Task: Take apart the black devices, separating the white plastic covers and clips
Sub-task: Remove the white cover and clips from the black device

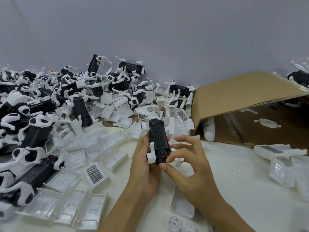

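A black device [157, 138] with white clips on its sides is held upright over the white table, near the middle of the view. My left hand [143, 163] grips it from the left and from behind. My right hand [185, 163] pinches its lower end, thumb under the base by a small red dot, fingers curled at its right side. A white clip [151, 154] sticks out at the device's lower left. Another white piece shows at its top.
A big pile of black devices with white clips [50, 101] fills the left and back. Loose white covers [93, 148] lie spread around the hands. An open cardboard box [250, 104] lies on its side at right, with white parts [280, 164] in front.
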Available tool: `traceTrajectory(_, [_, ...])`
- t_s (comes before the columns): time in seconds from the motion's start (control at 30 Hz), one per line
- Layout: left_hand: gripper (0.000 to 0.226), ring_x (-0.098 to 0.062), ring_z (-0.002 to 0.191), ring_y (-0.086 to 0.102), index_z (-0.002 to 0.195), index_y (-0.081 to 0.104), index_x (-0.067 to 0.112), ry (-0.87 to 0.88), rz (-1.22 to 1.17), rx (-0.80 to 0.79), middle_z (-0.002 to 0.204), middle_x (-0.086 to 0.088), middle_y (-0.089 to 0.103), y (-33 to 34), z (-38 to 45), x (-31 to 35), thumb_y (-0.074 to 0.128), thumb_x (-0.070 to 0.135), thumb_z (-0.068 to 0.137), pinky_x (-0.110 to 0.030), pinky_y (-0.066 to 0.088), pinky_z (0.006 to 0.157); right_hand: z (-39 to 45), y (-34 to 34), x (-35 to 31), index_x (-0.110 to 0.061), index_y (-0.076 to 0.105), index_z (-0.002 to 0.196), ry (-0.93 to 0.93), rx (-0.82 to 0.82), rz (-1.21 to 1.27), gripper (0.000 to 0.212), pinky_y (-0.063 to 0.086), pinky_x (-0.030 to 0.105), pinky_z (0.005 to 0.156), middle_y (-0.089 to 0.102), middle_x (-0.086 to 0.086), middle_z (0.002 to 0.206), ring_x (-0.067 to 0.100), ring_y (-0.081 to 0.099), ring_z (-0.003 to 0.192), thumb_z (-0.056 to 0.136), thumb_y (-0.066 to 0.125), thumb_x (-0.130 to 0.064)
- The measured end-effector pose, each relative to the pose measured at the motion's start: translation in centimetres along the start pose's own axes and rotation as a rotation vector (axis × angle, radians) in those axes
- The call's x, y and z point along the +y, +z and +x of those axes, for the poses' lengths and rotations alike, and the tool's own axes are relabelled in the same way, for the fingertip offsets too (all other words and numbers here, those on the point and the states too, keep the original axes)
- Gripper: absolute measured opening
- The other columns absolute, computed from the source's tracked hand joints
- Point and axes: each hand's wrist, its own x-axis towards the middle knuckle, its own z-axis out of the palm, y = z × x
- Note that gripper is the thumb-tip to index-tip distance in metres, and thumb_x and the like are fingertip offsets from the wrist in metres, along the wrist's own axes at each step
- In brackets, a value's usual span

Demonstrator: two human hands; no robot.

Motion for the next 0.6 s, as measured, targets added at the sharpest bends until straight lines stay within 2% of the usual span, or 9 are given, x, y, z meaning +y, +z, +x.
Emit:
traceTrajectory(0.03, [0.054, -0.031, 0.099, 0.063, 0.138, 0.056, 0.005, 0.007, -0.004, 0.002, 0.118, -0.019, 0.065, 0.0, 0.0, 0.0, 0.047, 0.044, 0.102, -0.048, 0.053, 0.096, 0.0, 0.0, 0.0, -0.020, 0.073, 0.082, 0.004, -0.002, 0.008, 0.022, 0.044, 0.016, 0.097, 0.051, -0.004, 0.130, 0.017, 0.057, 0.121, 0.074, 0.086, -0.005])
traceTrajectory(0.13, [0.050, -0.026, 0.089, 0.067, 0.132, 0.061, 0.005, 0.009, -0.032, 0.008, 0.113, -0.015, 0.069, 0.0, -0.1, 0.1, 0.048, 0.043, 0.103, -0.037, 0.058, 0.077, -0.1, 0.2, 0.3, -0.025, 0.076, 0.086, 0.023, -0.014, 0.014, 0.023, 0.046, 0.020, 0.097, 0.050, -0.008, 0.132, 0.018, 0.058, 0.120, 0.075, 0.086, -0.008])
traceTrajectory(0.3, [0.054, -0.023, 0.088, 0.069, 0.135, 0.060, 0.005, -0.025, -0.083, 0.041, 0.108, -0.012, 0.071, 0.0, 0.0, 0.0, 0.052, 0.044, 0.099, -0.033, 0.060, 0.071, -0.2, 0.2, 0.5, -0.037, 0.077, 0.088, 0.082, 0.008, -0.016, 0.021, 0.047, 0.016, 0.093, 0.041, -0.022, 0.136, 0.010, 0.055, 0.120, 0.074, 0.086, -0.024])
traceTrajectory(0.37, [0.048, -0.023, 0.086, 0.070, 0.135, 0.061, 0.005, -0.030, -0.138, 0.032, 0.108, -0.014, 0.072, 0.1, -0.1, 0.1, 0.053, 0.035, 0.098, -0.034, 0.060, 0.073, -0.2, 0.2, 0.3, -0.042, 0.075, 0.096, 0.087, 0.012, -0.034, 0.023, 0.048, 0.015, 0.091, 0.039, -0.023, 0.139, 0.006, 0.053, 0.122, 0.075, 0.081, -0.037])
traceTrajectory(0.43, [0.048, -0.029, 0.087, 0.071, 0.134, 0.061, 0.008, 0.024, -0.212, 0.022, 0.109, -0.018, 0.072, 0.0, -0.1, 0.3, 0.056, 0.018, 0.088, -0.038, 0.059, 0.079, 0.0, -0.1, 0.5, -0.048, 0.069, 0.108, 0.099, 0.074, -0.067, 0.032, 0.050, 0.017, 0.088, 0.041, -0.019, 0.138, 0.002, 0.052, 0.122, 0.077, 0.077, -0.041])
traceTrajectory(0.47, [0.051, -0.032, 0.088, 0.073, 0.132, 0.062, 0.012, 0.062, -0.217, 0.034, 0.108, -0.020, 0.074, -0.1, -0.1, 0.4, 0.057, 0.013, 0.081, -0.042, 0.057, 0.083, 0.2, -0.2, 0.6, -0.049, 0.063, 0.112, 0.116, 0.127, -0.088, 0.036, 0.052, 0.021, 0.088, 0.044, -0.016, 0.136, 0.001, 0.053, 0.121, 0.082, 0.076, -0.036])
traceTrajectory(0.53, [0.054, -0.034, 0.090, 0.074, 0.129, 0.059, 0.021, 0.118, -0.153, 0.044, 0.102, -0.020, 0.076, -0.3, -0.1, 0.7, 0.061, 0.011, 0.076, -0.047, 0.054, 0.087, 0.4, -0.6, 1.1, -0.043, 0.059, 0.113, 0.159, 0.222, -0.124, 0.038, 0.053, 0.029, 0.092, 0.049, -0.015, 0.131, -0.001, 0.054, 0.117, 0.092, 0.069, -0.013])
traceTrajectory(0.6, [0.056, -0.031, 0.088, 0.075, 0.127, 0.054, 0.025, 0.139, -0.112, 0.038, 0.096, -0.016, 0.077, -0.6, -0.1, 0.7, 0.068, 0.014, 0.075, -0.043, 0.058, 0.078, 0.3, -0.7, 1.5, -0.035, 0.061, 0.111, 0.174, 0.218, -0.186, 0.047, 0.049, 0.024, 0.099, 0.052, -0.016, 0.129, -0.006, 0.050, 0.121, 0.093, 0.057, 0.008])
